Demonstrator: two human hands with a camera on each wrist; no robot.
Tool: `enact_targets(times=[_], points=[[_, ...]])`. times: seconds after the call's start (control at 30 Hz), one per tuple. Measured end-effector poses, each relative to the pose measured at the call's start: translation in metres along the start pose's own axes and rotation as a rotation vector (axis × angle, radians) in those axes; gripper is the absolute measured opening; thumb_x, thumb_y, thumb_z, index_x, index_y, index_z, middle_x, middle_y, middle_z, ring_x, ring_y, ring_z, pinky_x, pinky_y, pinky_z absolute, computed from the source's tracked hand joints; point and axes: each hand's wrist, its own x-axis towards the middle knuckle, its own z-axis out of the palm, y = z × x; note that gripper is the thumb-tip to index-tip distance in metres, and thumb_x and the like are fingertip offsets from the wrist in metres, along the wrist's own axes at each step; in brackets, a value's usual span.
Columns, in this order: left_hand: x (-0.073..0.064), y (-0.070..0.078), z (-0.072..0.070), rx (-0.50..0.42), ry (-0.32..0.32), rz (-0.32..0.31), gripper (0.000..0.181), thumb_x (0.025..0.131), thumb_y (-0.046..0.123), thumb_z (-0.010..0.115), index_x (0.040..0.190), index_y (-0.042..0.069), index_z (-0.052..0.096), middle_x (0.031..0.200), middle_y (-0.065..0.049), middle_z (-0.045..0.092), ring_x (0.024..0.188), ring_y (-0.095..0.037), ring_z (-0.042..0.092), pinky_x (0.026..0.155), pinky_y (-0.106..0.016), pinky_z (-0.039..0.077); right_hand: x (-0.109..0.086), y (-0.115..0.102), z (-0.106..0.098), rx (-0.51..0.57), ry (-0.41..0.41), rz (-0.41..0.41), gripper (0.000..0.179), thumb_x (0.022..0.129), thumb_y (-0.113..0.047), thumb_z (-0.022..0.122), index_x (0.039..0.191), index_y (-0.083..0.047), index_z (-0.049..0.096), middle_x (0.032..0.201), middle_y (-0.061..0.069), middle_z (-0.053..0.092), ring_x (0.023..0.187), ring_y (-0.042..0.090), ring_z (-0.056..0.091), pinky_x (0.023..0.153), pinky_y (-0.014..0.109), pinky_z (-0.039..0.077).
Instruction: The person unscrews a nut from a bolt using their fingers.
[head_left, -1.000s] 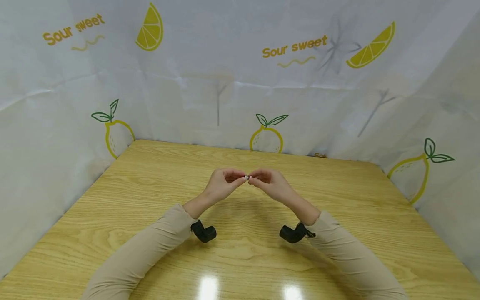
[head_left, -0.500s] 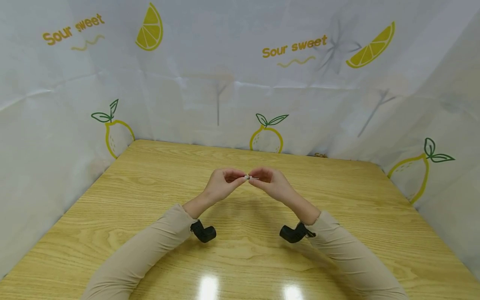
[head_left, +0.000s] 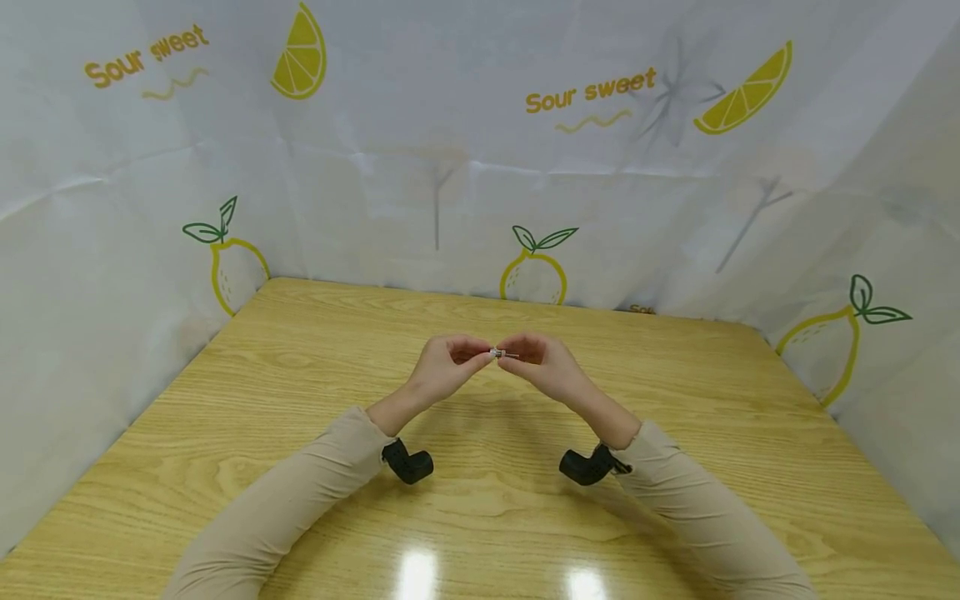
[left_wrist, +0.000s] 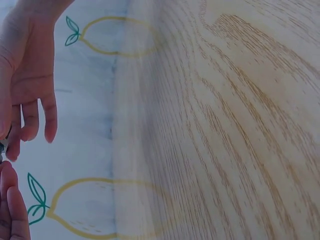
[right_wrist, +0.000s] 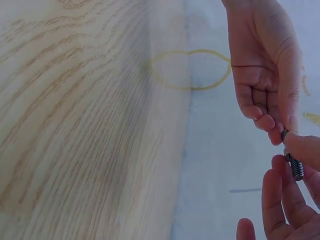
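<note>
Closest are the tan left sleeve [head_left: 288,500] and right sleeve [head_left: 705,508]. By each cuff is a black wrist mount, one on the left [head_left: 408,464] and one on the right [head_left: 587,467]. Past them, the left hand [head_left: 442,367] and the right hand [head_left: 551,367] meet at their tips. Between them, up above the tabletop, is a small metal screw [right_wrist: 297,171]. The left fingers pinch one end. The right thumb and fingers pinch near the middle, and the ridged end pokes out free on the right side.

The screw is so tiny that it could slip and fall if one pinch got loose. If the hands pulled unevenly, it could tip or pop out. Thumbs and fingers get in the way and hide part of it, so I can't tell if it is one piece or two.

Under the hands is the wooden tabletop [head_left: 337,333], with two shiny light spots near the front. Farthest back hangs a white cloth [head_left: 375,208] with lemons and words on it.
</note>
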Motion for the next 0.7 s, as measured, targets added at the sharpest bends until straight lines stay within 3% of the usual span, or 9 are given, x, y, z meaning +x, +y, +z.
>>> enact_targets(times=[0.13,0.3,0.57,0.7], points=[[-0.0001,0.0005,-0.0009,-0.007,-0.003,0.002,0.023,0.090,0.017,0.063,0.107,0.002,0.069,0.104,-0.017,0.069,0.095,-0.035,0.065,0.073,-0.026,0.054,0.0001,-0.0004,-0.0002,-0.005,0.013,0.006,0.035,0.091,-0.018,0.062,0.121,-0.002,0.057,0.116,0.020,0.062,0.103,0.032,0.062,0.086,0.039,0.053],[-0.0007,0.0013,-0.0013,-0.001,-0.007,-0.003,0.024,0.090,0.018,0.063,0.107,0.003,0.068,0.105,-0.016,0.069,0.095,-0.033,0.065,0.075,-0.027,0.054,0.0013,0.0015,0.0003,-0.014,-0.012,0.044,0.035,0.097,-0.027,0.051,0.116,0.000,0.062,0.107,0.019,0.067,0.101,0.037,0.062,0.090,0.047,0.050],[-0.0001,-0.0001,-0.0009,-0.004,-0.001,0.003,0.023,0.090,0.016,0.063,0.107,0.002,0.069,0.104,-0.017,0.069,0.093,-0.032,0.066,0.073,-0.026,0.054,0.0009,0.0035,0.0002,-0.009,0.008,-0.006,0.029,0.091,-0.015,0.062,0.115,0.001,0.059,0.111,0.019,0.063,0.101,0.032,0.063,0.085,0.038,0.053],[0.0000,-0.0010,-0.0004,-0.011,-0.003,0.005,0.023,0.090,0.015,0.063,0.107,0.001,0.068,0.105,-0.017,0.069,0.094,-0.034,0.065,0.073,-0.026,0.054,0.0016,0.0039,0.0008,-0.002,0.007,0.002,0.033,0.094,-0.019,0.057,0.120,0.002,0.057,0.111,0.021,0.064,0.100,0.036,0.062,0.085,0.043,0.053]])
